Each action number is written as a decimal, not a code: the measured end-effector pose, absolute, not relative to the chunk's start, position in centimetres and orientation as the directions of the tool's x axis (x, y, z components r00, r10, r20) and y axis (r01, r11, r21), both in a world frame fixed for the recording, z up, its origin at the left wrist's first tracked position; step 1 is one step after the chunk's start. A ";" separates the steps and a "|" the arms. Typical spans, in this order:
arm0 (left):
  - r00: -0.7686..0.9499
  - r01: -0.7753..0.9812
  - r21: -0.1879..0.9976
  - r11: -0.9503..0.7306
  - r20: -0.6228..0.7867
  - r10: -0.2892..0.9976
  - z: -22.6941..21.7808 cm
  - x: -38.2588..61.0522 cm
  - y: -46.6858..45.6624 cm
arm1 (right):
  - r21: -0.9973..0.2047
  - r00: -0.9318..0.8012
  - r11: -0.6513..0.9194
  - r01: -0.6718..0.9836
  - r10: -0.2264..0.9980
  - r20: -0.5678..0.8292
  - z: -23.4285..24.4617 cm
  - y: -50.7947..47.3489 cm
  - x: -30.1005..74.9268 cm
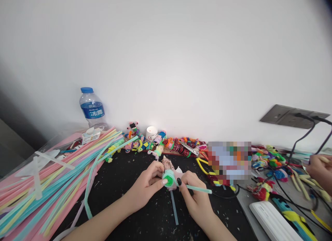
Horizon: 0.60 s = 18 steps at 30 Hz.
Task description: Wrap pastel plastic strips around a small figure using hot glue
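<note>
Left fingers (157, 186) curl round a fuzzy bundle (169, 173), bent right fingers (185, 192) pinching a mint strand (199, 189).

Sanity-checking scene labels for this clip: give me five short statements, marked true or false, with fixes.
1. The left hand holds a piece wrapped in mint fuzzy strip. True.

2. The right hand holds the scissors. False: the scissors lie among the colourful fuzzy pieces beyond the hands.

3. A white cup stands near the wall. True.

4. The bottle has a red cap. False: its cap is blue.

5. The bundle of loose fuzzy strips lies at the picture's right edge. False: it lies on the left side.
</note>
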<state>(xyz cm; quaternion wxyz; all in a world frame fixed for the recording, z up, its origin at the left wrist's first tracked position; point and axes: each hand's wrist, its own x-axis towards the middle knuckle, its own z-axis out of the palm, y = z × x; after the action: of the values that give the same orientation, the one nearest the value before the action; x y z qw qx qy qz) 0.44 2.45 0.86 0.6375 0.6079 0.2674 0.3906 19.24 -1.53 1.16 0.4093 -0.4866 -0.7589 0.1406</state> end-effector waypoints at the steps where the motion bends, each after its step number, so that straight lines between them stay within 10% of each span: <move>1: 0.542 -0.187 0.982 -0.032 0.130 0.830 0.8 0.5 2.5 | -0.615 -0.199 0.494 0.614 0.851 0.486 1.2 -1.6 19.2; 18: 0.507 -0.376 0.898 0.228 -0.007 0.862 0.0 0.6 3.2 | -0.562 -0.295 0.558 0.610 0.819 0.492 1.8 -1.8 18.4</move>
<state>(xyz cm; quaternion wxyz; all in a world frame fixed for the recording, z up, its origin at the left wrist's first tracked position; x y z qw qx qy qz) 0.64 3.22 0.05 0.7374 0.4578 0.2654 0.4198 18.40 -1.84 1.82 0.3869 -0.4504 -0.7933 0.1348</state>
